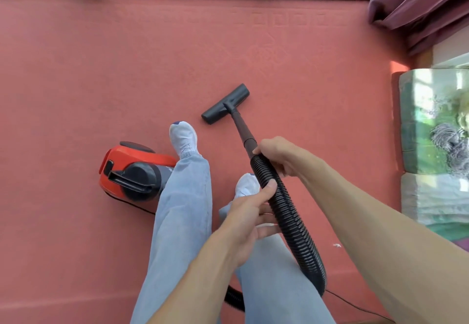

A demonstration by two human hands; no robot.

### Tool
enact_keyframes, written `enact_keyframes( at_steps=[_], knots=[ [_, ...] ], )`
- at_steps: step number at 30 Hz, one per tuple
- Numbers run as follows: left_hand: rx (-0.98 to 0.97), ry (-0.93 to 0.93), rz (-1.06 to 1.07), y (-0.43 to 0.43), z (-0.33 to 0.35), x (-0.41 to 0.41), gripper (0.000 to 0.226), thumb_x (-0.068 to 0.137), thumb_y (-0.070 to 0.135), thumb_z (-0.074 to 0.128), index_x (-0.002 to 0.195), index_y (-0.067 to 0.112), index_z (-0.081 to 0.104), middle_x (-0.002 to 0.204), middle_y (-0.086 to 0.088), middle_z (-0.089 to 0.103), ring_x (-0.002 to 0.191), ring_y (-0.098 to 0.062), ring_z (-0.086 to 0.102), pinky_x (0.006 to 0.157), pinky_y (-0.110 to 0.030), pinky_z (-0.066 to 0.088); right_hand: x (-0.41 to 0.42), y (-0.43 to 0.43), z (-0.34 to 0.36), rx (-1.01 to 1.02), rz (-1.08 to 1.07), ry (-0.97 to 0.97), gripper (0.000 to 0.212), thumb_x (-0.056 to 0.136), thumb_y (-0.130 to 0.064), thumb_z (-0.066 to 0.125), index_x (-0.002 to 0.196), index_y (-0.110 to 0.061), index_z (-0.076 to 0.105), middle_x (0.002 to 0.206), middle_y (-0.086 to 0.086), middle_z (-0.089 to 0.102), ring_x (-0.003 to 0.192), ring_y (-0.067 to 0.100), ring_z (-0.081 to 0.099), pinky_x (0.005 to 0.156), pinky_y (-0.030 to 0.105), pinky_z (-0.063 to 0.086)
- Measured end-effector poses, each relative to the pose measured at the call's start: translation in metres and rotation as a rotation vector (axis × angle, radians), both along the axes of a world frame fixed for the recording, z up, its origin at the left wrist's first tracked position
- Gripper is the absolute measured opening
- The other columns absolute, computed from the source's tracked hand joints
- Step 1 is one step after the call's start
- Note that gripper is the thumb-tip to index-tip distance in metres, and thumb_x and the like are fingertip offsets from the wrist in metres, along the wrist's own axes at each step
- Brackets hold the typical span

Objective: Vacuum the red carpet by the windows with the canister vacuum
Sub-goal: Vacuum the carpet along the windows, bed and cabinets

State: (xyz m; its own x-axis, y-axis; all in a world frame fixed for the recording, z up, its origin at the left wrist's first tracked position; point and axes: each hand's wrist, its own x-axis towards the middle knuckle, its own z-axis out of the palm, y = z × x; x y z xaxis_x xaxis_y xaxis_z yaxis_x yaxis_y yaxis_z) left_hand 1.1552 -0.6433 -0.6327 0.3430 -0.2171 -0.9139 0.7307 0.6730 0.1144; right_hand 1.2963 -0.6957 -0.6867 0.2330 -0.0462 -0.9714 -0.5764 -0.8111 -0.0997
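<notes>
Red carpet [101,69] right of the canister vacuum [132,171] carries the floor head [225,104]; my right hand [279,157] wraps the hose [291,222] to steer, while my left hand [248,222], fingers spread, steadies it.

Matt red carpet [127,69] with an embossed pile pattern; glossy orange-red plastic canister [132,168]; ribbed black hose [286,212], probably plastic; matt black floor head [225,104]; soft purple cloth curtain [418,1] at upper right.
</notes>
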Motion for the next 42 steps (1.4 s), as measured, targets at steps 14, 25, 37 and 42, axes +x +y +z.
enact_keyframes(
  at_steps=[14,25,37,42],
  knots=[
    [0.085,0.015,-0.013,0.027,-0.019,0.030,0.059,0.089,0.044,0.067,0.122,-0.005,0.065,0.095,-0.014,0.069,0.076,-0.024,0.067,0.073,-0.037,0.061,0.025,0.042,-0.013,0.007,-0.051,-0.079,0.017,0.088,-0.019,0.058,0.076,-0.008,0.058,0.072,0.009,0.059,0.067,0.024,0.056,0.065,0.032,0.043],
    [-0.134,-0.008,-0.078,0.008,0.017,0.036,0.037,0.091,0.040,0.067,0.102,0.005,0.071,0.091,-0.011,0.067,0.084,-0.024,0.065,0.082,-0.037,0.059,0.030,-0.012,0.014,-0.115,0.078,-0.080,0.021,0.085,-0.023,0.061,0.074,-0.006,0.056,0.066,0.010,0.054,0.053,0.022,0.045,0.047,0.024,0.028],
    [-0.116,0.018,-0.082,0.039,-0.010,0.065,0.048,0.091,0.038,0.067,0.118,-0.002,0.065,0.094,-0.013,0.067,0.084,-0.025,0.068,0.080,-0.038,0.059,0.061,0.029,-0.013,-0.076,0.137,-0.077,0.021,0.088,-0.024,0.058,0.075,-0.008,0.055,0.066,0.009,0.053,0.054,0.022,0.045,0.048,0.022,0.031],
    [-0.195,0.026,-0.111,0.017,0.020,0.060,0.032,0.094,0.035,0.065,0.102,0.005,0.070,0.095,-0.014,0.067,0.087,-0.026,0.067,0.087,-0.043,0.059,0.053,-0.006,0.017,-0.168,0.176,-0.023,0.024,0.087,-0.023,0.057,0.070,-0.007,0.052,0.060,0.009,0.049,0.048,0.020,0.040,0.047,0.020,0.028]
  ],
)
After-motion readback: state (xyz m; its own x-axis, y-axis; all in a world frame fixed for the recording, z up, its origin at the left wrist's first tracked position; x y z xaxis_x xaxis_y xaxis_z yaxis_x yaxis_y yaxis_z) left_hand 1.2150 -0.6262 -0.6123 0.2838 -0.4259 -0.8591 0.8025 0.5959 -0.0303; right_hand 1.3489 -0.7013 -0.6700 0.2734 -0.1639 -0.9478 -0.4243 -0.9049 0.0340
